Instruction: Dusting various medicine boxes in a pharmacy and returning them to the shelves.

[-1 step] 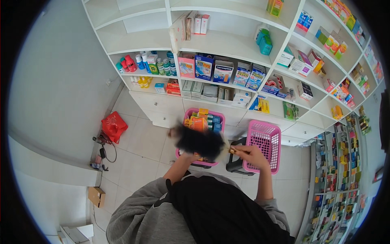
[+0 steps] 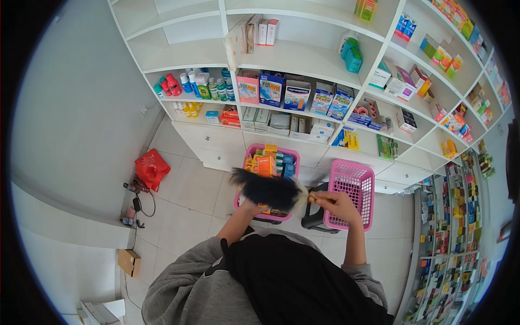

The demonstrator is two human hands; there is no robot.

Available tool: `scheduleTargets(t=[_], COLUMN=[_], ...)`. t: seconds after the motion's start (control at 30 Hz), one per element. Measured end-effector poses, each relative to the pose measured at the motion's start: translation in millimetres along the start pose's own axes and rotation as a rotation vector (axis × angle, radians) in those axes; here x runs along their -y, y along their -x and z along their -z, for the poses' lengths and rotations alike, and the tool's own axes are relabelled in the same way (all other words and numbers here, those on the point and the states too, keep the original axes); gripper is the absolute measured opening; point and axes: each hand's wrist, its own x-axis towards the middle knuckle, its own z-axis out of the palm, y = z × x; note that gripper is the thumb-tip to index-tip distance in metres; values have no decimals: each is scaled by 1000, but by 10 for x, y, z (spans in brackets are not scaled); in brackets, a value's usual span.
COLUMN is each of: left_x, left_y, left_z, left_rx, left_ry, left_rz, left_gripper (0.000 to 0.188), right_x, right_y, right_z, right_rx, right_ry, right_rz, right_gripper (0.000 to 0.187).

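A black feather duster (image 2: 268, 189) with a pale wooden handle is held in front of my chest. My right hand (image 2: 337, 204) is closed around the handle at its right end. My left hand (image 2: 246, 207) reaches up under the feathers, which hide most of it, so its grip is unclear. Behind the duster stands a pink basket (image 2: 290, 153) filled with several coloured boxes. To its right, an empty pink basket (image 2: 369, 187) rests on a dark stool (image 2: 314, 218), just beyond my right hand.
White wall shelves (image 2: 303, 59) carry boxes and bottles (image 2: 189, 85). A second rack of small goods (image 2: 455, 227) runs along the right. On the tiled floor to the left lie a red bag (image 2: 151, 168), cables (image 2: 135, 201) and a cardboard box (image 2: 129, 262).
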Motion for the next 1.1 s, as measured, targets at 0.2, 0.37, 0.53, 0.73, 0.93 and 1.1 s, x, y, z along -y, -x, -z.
scheduleTargets(t=[0.2, 0.37, 0.53, 0.73, 0.93, 1.1], left_x=[-211, -398, -487, -532, -698, -859], left_y=[108, 171, 133, 109, 48, -36], left_z=[-127, -263, -207, -161, -230, -352], left_rx=[-70, -10, -43, 10, -54, 9], left_ry=[-73, -140, -221, -206, -113, -98], left_rz=[-81, -115, -12, 87, 147, 157], left_gripper=[57, 47, 47, 55, 45, 45], right_x=[91, 21, -13, 67, 147, 225], right_y=[-48, -106, -105, -129, -163, -224], right_z=[300, 350, 271, 185, 90, 38], right_rx=[106, 240, 89, -6, -121, 5], right_ry=[38, 100, 67, -38, -94, -42], right_rz=[-113, -76, -80, -132, -161, -104], right_gripper=[25, 28, 29, 31, 29, 29])
